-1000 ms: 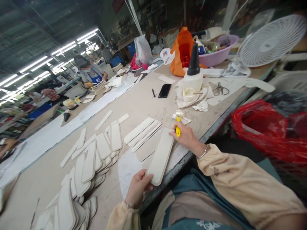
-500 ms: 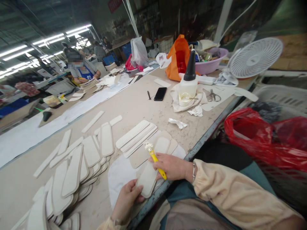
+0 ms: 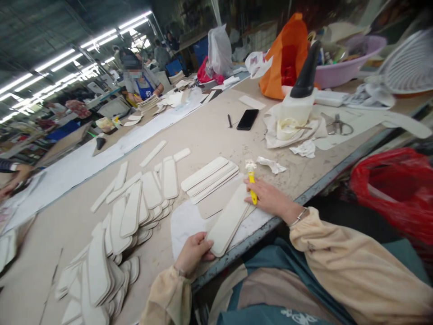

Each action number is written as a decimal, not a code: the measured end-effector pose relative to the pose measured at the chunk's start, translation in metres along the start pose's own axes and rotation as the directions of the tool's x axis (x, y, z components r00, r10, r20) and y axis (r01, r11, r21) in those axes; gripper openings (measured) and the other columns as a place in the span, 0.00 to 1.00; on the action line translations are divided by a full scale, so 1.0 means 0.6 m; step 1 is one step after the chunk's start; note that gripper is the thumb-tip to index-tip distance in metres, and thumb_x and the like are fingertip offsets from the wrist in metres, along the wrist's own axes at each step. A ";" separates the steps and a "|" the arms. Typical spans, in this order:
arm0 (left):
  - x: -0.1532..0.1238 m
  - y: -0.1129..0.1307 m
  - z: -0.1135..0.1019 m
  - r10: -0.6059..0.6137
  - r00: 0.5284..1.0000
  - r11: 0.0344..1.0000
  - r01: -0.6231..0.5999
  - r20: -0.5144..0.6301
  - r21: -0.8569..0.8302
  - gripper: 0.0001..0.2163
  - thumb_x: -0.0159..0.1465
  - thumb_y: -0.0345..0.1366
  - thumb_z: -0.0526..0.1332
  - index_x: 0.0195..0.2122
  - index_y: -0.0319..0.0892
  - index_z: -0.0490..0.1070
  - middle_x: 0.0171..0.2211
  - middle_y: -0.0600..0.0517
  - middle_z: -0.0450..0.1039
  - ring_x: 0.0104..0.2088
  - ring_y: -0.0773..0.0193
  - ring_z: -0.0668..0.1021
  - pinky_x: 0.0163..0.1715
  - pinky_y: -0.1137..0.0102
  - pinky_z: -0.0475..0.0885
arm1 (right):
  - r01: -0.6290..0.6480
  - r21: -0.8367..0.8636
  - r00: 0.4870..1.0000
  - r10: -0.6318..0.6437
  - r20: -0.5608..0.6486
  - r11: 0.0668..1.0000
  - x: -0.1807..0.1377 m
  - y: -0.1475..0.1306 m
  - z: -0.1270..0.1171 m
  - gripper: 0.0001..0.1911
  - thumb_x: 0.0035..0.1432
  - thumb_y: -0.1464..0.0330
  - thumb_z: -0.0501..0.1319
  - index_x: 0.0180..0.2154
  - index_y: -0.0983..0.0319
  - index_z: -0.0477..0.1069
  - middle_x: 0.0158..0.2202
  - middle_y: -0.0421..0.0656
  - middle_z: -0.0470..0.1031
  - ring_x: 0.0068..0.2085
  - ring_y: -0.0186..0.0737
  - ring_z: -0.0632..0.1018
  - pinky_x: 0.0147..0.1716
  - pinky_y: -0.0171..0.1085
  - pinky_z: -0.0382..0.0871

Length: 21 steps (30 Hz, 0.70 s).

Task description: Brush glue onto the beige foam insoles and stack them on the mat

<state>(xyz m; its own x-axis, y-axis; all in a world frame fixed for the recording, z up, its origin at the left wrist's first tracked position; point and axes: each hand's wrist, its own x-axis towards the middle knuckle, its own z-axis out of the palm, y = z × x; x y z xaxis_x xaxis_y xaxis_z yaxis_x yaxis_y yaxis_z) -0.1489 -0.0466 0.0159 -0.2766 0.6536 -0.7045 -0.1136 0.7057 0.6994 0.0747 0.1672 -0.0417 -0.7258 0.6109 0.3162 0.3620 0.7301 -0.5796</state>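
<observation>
The person sits close to the edge of a wide tan table [image 3: 189, 140]. In front of them lies a long, flat, cream-coloured strip with round corners [image 3: 227, 223], slanting from the near edge toward the middle. The left hand [image 3: 193, 253] pinches the near end of that strip, thumb on top and fingers tucked down at the side. I think that grip is there so the strip won't slip about.

The right hand [image 3: 267, 196] is at the far end. Its fingers are curled in around a small tool with a bright yellow plastic handle and a clumpy white head [image 3: 252, 187]. The fingertips come right to the strip too, so maybe they help hold that end. How each finger wraps the handle, I can't tell. The messy head points away from the person, which likely keeps the white stuff off the strip and the sleeve.

Under the strip I can see some smooth white paper [image 3: 182, 221], maybe put there to save the table from mess. Just past it is a neat row of cream strips [image 3: 209, 178], lined up side by side. To the left is a big, jumbled heap of cream strips [image 3: 128, 214], close enough to reach. A whitish plastic bottle with a black cone top [image 3: 299, 106] stands on a crumpled pale cloth [image 3: 270, 131], perhaps to catch drips.
</observation>
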 end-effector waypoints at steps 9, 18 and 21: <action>-0.037 0.019 0.000 0.320 0.939 0.947 -0.311 -0.126 0.086 0.11 0.51 0.42 0.68 0.28 0.39 0.73 0.22 0.56 0.69 0.26 0.69 0.69 0.27 0.76 0.64 | 0.058 0.089 0.983 -0.041 -0.180 0.994 -0.004 -0.009 -0.018 0.12 0.55 0.68 0.64 0.42 0.60 0.67 0.45 0.49 0.75 0.53 0.50 0.73 0.52 0.52 0.68; -0.078 0.111 0.019 0.598 0.762 0.766 -0.634 -0.249 -0.102 0.06 0.55 0.37 0.66 0.29 0.40 0.74 0.26 0.54 0.73 0.28 0.67 0.71 0.30 0.74 0.66 | 0.226 0.291 0.963 -0.168 -0.212 0.930 -0.011 -0.075 -0.041 0.12 0.54 0.67 0.65 0.36 0.58 0.61 0.50 0.48 0.74 0.55 0.46 0.72 0.54 0.49 0.66; -0.090 0.147 0.043 0.595 0.750 0.727 -0.656 -0.290 -0.204 0.08 0.52 0.37 0.68 0.31 0.39 0.75 0.26 0.53 0.75 0.28 0.66 0.74 0.31 0.73 0.68 | 0.182 0.375 0.974 -0.115 -0.195 0.909 -0.020 -0.100 -0.035 0.10 0.56 0.67 0.63 0.33 0.58 0.61 0.40 0.44 0.77 0.42 0.41 0.77 0.42 0.41 0.72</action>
<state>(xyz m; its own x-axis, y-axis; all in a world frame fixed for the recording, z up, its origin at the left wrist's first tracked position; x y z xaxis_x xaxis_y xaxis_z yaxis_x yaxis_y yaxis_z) -0.1196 -0.0126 0.1122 -0.5521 0.8302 -0.0771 -0.0958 0.0287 0.9950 0.0737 0.1225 0.0049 -0.6342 0.5712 0.5211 -0.0221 0.6603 -0.7507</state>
